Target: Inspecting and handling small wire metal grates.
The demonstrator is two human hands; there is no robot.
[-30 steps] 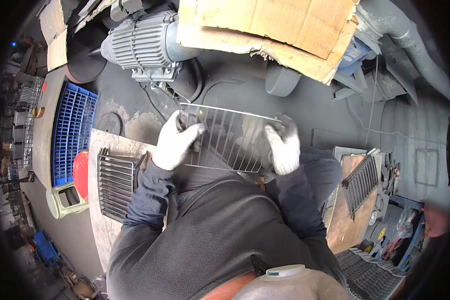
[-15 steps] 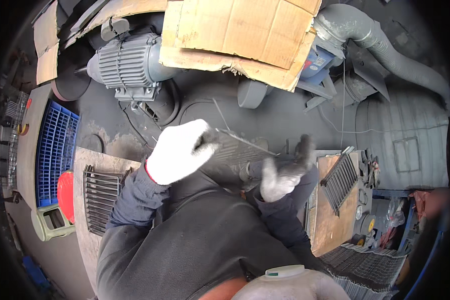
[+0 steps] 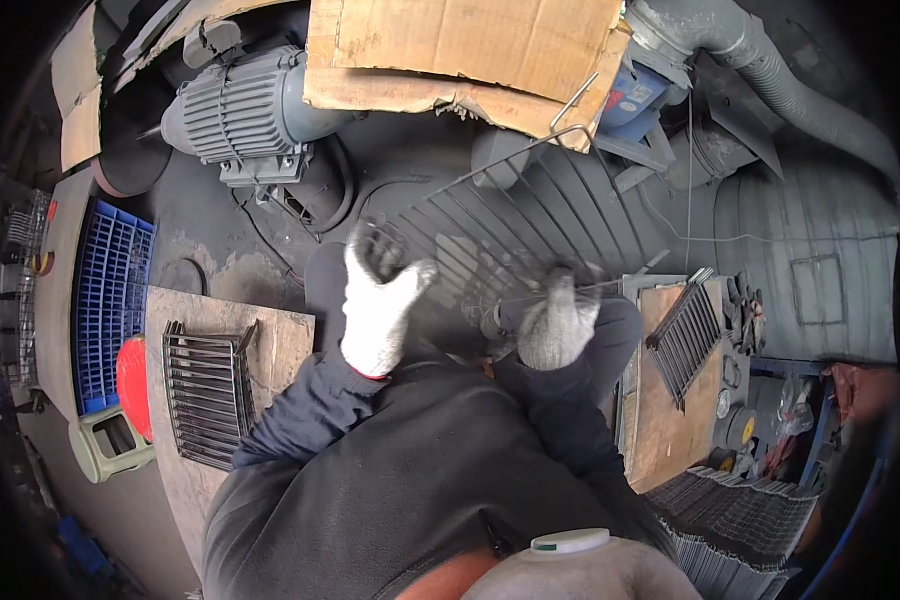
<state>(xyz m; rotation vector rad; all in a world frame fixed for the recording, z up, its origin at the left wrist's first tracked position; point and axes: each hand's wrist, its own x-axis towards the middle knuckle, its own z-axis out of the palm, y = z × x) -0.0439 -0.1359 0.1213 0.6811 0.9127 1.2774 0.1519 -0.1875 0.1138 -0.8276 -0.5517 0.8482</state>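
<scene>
A dark wire rack [image 3: 530, 205] with parallel bars is raised in front of me, tilted, its face showing. My right hand [image 3: 560, 325], in a grey-white glove, is closed on its near edge; the fingertips are blurred. My left hand [image 3: 378, 300], in a whiter glove with darkened fingertips, is beside the rack's left end. Its thumb and fingers are apart with a gap between them; any touch on the rack is hard to see.
Stacked wire racks [image 3: 208, 395] lie on a board at left; another rack [image 3: 684, 338] rests on a wooden board [image 3: 660, 450] at right. Ahead are a grey motor [image 3: 240, 105], a cardboard sheet [image 3: 460, 45] and a duct hose [image 3: 790, 110]. A red-topped stool [image 3: 132, 390] stands left.
The rack has swung up from nearly edge-on to face-on, reaching far and right. My left hand has moved right and its fingers point farther away; my right hand has drawn slightly nearer and turned.
</scene>
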